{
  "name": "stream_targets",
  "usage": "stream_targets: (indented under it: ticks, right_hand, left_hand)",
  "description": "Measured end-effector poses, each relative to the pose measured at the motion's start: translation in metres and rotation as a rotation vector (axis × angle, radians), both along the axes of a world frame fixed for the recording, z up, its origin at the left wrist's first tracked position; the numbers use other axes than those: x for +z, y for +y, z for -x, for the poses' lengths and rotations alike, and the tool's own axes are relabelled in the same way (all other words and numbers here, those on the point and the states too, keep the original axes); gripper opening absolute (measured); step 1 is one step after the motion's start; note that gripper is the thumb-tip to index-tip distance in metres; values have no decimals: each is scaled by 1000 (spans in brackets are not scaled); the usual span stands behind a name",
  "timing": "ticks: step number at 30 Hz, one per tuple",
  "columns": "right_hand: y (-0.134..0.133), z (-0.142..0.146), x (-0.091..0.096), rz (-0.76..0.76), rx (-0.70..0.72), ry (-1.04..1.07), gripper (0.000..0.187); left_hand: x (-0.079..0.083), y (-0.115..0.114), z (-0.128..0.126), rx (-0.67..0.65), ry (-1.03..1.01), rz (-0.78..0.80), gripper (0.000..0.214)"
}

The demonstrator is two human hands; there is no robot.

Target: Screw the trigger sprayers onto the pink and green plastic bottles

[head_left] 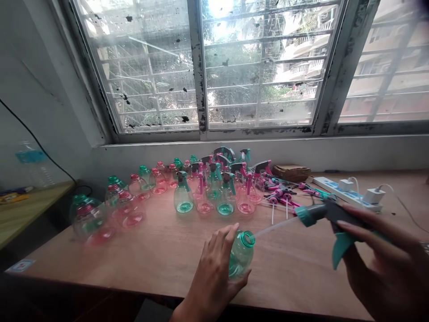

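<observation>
Holding green bottle (241,254) on window-side wooden table (150,252)

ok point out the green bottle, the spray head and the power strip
green bottle (242,256): head view, on its clear body below the neck
spray head (306,216): head view, on its teal collar
power strip (330,184): head view, on its white left end

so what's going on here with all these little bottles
A person works at a wooden table. The left hand grips an open green bottle, tilted. The right hand holds a grey-and-teal trigger spray head, its dip tube pointing at the bottle's neck. Behind stand sprayer-fitted bottles, open bottles to the left, and loose pink spray heads.
</observation>
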State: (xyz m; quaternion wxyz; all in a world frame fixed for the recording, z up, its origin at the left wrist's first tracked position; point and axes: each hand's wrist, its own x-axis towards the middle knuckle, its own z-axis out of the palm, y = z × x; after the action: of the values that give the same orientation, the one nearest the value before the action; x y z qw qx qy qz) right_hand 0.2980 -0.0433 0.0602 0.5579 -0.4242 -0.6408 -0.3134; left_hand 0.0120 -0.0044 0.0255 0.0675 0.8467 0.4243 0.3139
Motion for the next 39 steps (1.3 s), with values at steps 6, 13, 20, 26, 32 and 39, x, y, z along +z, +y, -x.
stream_targets:
  ticks: [6,13,20,26,32,39]
  right_hand:
    - [-11,39,-29,304,309,-14,34]
    - [-4,28,-56,714,542,651,26]
    - [17,24,-69,1152,654,701,41]
    - [18,20,-75,1254,691,712,33]
    - [23,31,-83,1209,706,704,35]
    - [23,44,-77,1222,661,807,32]
  left_hand:
    - [-2,0,-6,-19,3,-40,84]
    - [-5,-4,-15,-65,66,12,87]
    - [-11,-2,-1,-231,-17,84,72]
    - [-20,5,17,-103,-401,433,94]
    - [-15,6,12,-118,-499,559,76]
    - [-24,9,6,-167,-782,649,95]
